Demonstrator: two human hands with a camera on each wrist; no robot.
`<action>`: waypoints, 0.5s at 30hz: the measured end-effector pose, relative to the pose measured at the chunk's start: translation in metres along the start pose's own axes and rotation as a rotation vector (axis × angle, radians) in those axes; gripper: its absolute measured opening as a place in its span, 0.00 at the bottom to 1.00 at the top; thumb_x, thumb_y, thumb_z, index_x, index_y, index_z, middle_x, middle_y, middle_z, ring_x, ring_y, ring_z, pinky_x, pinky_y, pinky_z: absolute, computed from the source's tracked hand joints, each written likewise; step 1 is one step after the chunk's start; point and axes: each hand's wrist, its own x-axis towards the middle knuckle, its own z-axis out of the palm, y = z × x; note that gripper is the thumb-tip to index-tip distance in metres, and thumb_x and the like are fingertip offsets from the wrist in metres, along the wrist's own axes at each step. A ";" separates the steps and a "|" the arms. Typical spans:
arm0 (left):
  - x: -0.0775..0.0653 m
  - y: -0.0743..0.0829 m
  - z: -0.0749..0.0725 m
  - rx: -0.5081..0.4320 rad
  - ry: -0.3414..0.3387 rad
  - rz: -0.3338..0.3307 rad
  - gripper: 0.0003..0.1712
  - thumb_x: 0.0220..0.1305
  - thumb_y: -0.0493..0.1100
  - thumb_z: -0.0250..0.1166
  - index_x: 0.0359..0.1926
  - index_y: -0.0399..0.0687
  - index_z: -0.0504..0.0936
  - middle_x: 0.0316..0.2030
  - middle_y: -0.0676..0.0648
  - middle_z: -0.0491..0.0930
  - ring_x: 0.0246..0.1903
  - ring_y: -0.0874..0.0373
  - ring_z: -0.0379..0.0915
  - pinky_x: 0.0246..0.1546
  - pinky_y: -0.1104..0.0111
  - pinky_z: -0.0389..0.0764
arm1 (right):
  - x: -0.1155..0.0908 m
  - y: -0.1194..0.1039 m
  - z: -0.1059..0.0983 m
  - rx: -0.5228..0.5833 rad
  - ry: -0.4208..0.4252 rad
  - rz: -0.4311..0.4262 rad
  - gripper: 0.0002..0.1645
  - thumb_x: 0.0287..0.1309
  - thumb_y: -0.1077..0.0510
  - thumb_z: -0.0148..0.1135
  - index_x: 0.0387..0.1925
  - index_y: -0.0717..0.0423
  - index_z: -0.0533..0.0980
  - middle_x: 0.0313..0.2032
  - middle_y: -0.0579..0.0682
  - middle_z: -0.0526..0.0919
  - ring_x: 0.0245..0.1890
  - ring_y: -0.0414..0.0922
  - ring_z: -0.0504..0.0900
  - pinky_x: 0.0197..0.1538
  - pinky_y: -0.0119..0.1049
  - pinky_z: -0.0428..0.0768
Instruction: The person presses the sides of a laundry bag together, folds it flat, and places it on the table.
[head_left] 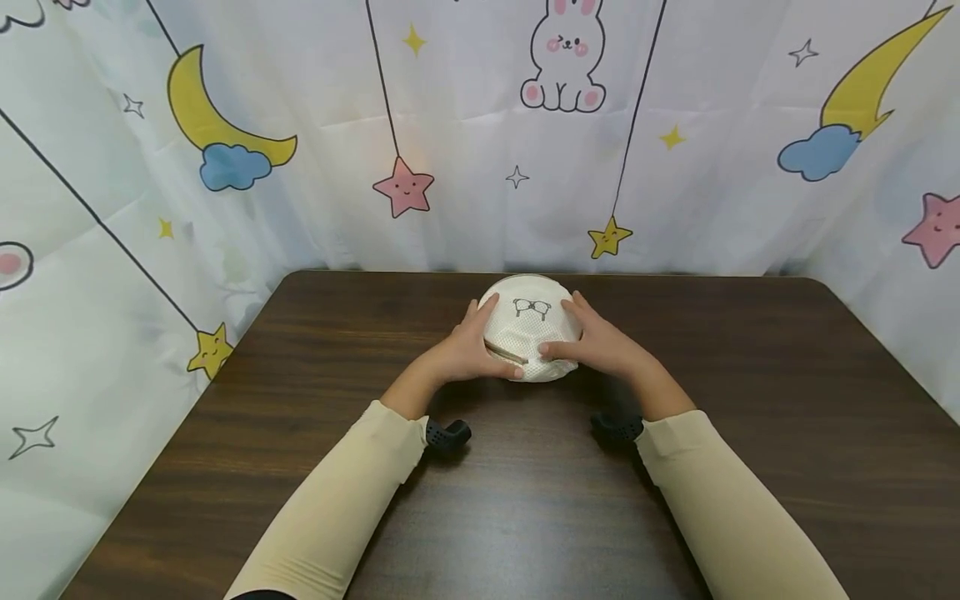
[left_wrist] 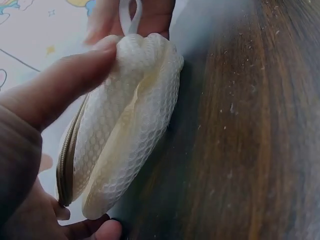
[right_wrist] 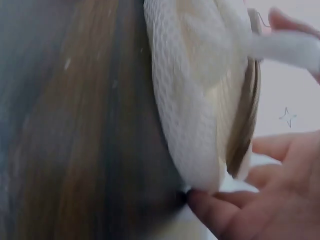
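Note:
A round white mesh laundry bag (head_left: pixel 534 333), with a line drawing on its face, stands on the brown table between both hands. My left hand (head_left: pixel 471 346) grips its left side, thumb in front and fingers spread around the edge. On the opposite side my right hand (head_left: pixel 602 340) holds it, the thumb pressed on the front near the bottom. A brownish zipper (left_wrist: pixel 67 155) curves along the bag's rim in the left wrist view. The folded mesh side and a white loop (left_wrist: pixel 131 17) show there too. In the right wrist view, fingers (right_wrist: pixel 230 212) touch the bag's lower edge.
The dark wood table (head_left: pixel 517 500) reaches back to a white curtain (head_left: pixel 465 100) printed with moons, stars and a rabbit. Black wrist devices (head_left: pixel 447 436) sit at both cuffs, just above the tabletop.

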 end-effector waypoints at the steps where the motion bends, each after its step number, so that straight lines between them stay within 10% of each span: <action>1: 0.000 0.000 0.000 0.015 -0.009 0.005 0.75 0.40 0.62 0.79 0.79 0.65 0.36 0.77 0.37 0.28 0.74 0.31 0.34 0.69 0.39 0.53 | -0.001 0.001 0.000 0.009 -0.030 -0.005 0.65 0.53 0.36 0.68 0.78 0.57 0.42 0.78 0.58 0.29 0.77 0.60 0.38 0.73 0.61 0.51; 7: 0.001 -0.001 0.004 0.080 -0.033 0.008 0.77 0.39 0.62 0.80 0.79 0.67 0.34 0.76 0.36 0.25 0.73 0.30 0.35 0.66 0.37 0.56 | -0.006 0.004 -0.001 -0.004 -0.130 -0.035 0.78 0.42 0.40 0.78 0.78 0.56 0.34 0.76 0.58 0.23 0.77 0.61 0.36 0.72 0.61 0.52; 15: 0.002 0.002 0.008 0.148 0.044 0.005 0.73 0.41 0.64 0.78 0.79 0.64 0.38 0.76 0.37 0.36 0.70 0.34 0.49 0.63 0.42 0.65 | -0.003 0.000 0.001 -0.058 -0.045 -0.027 0.70 0.46 0.47 0.75 0.78 0.58 0.39 0.77 0.63 0.29 0.76 0.61 0.41 0.71 0.59 0.57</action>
